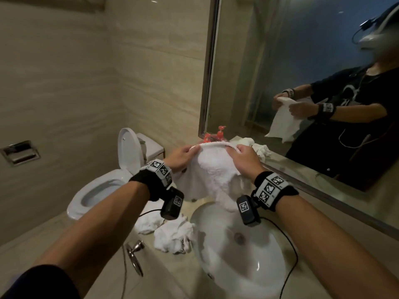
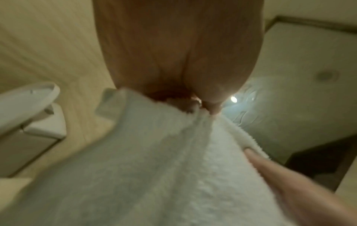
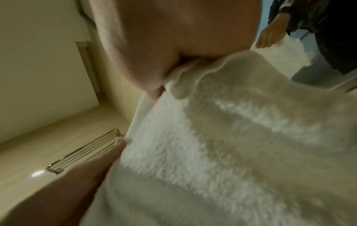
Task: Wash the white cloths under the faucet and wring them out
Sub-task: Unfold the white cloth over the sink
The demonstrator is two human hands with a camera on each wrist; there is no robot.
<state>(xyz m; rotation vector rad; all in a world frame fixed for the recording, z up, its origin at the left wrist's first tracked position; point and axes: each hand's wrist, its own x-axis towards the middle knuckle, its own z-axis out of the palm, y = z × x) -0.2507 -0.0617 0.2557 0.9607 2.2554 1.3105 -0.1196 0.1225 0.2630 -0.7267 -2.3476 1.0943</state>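
A white cloth (image 1: 212, 169) is held spread above the far rim of the sink (image 1: 244, 251). Its top edge is pinched at one corner by the left hand (image 1: 180, 157) and at the other by the right hand (image 1: 246, 157), thumb against fingers in each case; the rest of the cloth hangs down toward the sink. In the left wrist view the cloth (image 2: 154, 168) is seen gathered into the pinch of the left hand (image 2: 179, 50), with a finger of the other hand touching its edge. In the right wrist view the hem of the cloth (image 3: 231, 145) is seen folded inside the pinch of the right hand (image 3: 183, 38). Crumpled cloths (image 1: 172, 236) lie on the counter just left of the sink, and more cloths (image 1: 258, 147) lie beyond it, against the mirror (image 1: 302, 61). A red bottle (image 1: 220, 134) stands beyond the sink, and a toilet (image 1: 101, 190) is seen well to its left.
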